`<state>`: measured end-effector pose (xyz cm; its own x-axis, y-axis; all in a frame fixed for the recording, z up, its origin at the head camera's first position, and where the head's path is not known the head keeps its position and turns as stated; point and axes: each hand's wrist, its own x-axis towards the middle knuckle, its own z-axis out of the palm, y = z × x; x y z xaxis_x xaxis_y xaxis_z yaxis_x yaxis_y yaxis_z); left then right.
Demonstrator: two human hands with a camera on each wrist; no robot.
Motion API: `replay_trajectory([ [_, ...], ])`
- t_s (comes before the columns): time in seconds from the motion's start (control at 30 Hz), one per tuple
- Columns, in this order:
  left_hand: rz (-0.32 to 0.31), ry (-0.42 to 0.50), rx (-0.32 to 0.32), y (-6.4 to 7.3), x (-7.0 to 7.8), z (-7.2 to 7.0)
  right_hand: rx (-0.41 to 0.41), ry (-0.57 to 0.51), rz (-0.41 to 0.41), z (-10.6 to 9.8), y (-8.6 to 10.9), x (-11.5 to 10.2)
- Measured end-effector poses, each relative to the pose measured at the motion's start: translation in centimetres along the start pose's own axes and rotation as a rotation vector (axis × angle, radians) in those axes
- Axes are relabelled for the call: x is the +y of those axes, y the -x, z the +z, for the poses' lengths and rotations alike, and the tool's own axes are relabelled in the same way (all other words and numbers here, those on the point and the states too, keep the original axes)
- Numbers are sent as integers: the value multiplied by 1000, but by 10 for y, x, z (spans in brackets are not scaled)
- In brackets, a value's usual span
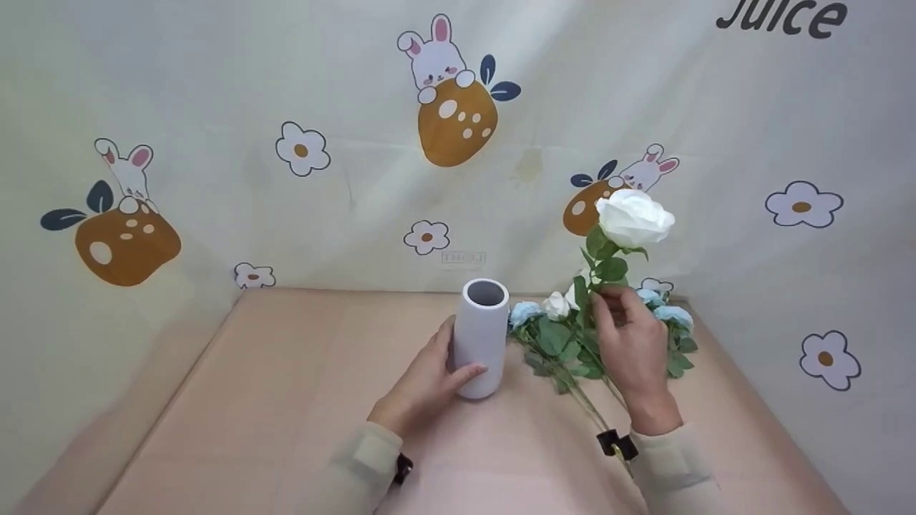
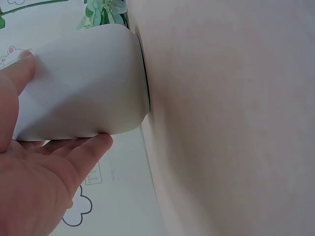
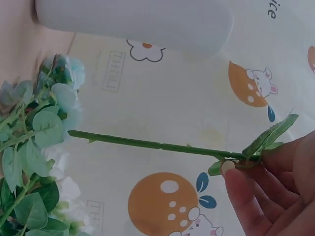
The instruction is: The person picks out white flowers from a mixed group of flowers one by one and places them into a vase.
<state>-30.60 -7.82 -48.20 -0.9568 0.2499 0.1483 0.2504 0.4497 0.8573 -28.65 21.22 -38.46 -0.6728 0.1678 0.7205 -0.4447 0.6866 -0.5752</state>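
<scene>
A tall white vase [image 1: 478, 343] stands upright on the table, its round mouth facing up. My left hand [image 1: 424, 373] grips its lower left side, thumb across the front and fingers along the far side. To the right, my right hand [image 1: 635, 347] pinches a white artificial rose [image 1: 635, 218] by its leafy stem, bloom up, higher than the vase's rim. The right wrist view shows the bare green stem [image 3: 147, 142] running out from thumb and fingers, its cut end free in the air.
More artificial flowers lie on the table at the right: small white roses [image 1: 556, 306], pale blue blooms [image 1: 526, 313] and green leaves, their stems toward me. Behind the pinkish table [image 1: 286, 400] hangs a pale curtain [image 1: 343, 86] printed with rabbits and flowers.
</scene>
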Motion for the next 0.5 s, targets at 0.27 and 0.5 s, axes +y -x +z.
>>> replay_trajectory([
  [0.27, 18, -10, 5, 0, 0, 0, 67, -133, 7, 6, -8, -22],
  [0.5, -31, -5, -7, 0, 2, 0, 98, -287, -3, 12, -13, -37],
])
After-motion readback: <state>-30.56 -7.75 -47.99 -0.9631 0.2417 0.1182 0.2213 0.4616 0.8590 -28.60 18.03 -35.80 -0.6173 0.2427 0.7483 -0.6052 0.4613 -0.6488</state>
